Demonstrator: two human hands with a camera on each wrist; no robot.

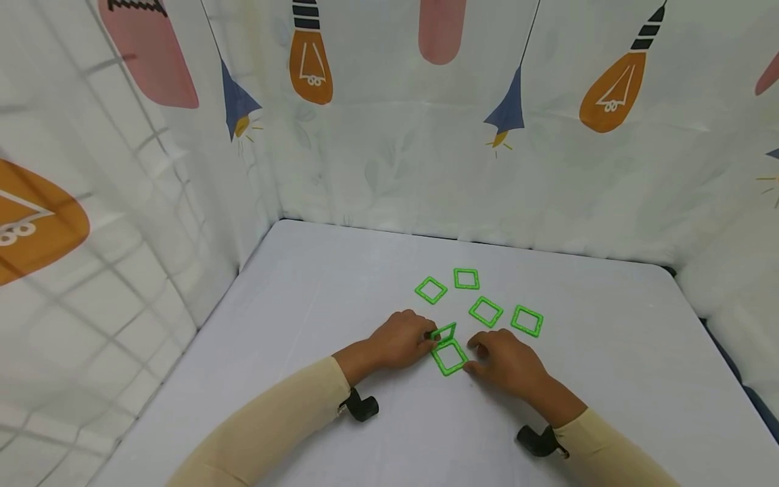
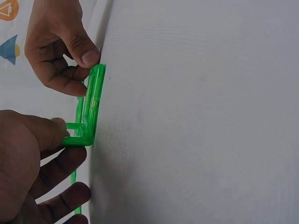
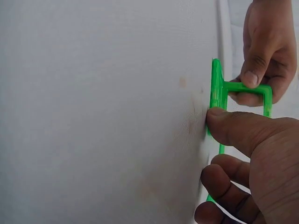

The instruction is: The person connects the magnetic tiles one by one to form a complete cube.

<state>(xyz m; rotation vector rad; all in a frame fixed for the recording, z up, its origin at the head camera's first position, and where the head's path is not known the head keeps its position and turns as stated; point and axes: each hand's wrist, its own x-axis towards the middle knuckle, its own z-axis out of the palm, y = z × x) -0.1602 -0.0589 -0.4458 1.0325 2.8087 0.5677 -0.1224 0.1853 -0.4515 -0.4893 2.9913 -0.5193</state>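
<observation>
My left hand (image 1: 402,339) pinches a green hollow square tile (image 1: 446,331) between thumb and fingers, tilted up from the table. Its lower edge meets the edge of a second green hollow square tile (image 1: 449,357), which lies flat, so the two form an angle. My right hand (image 1: 508,362) is at the flat tile's right corner, with the thumb (image 3: 224,123) on its edge and the other fingers curled nearby. In the left wrist view, the right thumb (image 2: 88,57) is at the flat tile's corner. Part of the raised tile is hidden behind the left fingers.
Several more green hollow square tiles lie flat beyond the hands, among them one at the back (image 1: 466,279) and one at the right (image 1: 527,320). The white table (image 1: 341,270) is bordered by patterned cloth walls (image 1: 389,155). Dark cameras (image 1: 360,406) sit on both wrists.
</observation>
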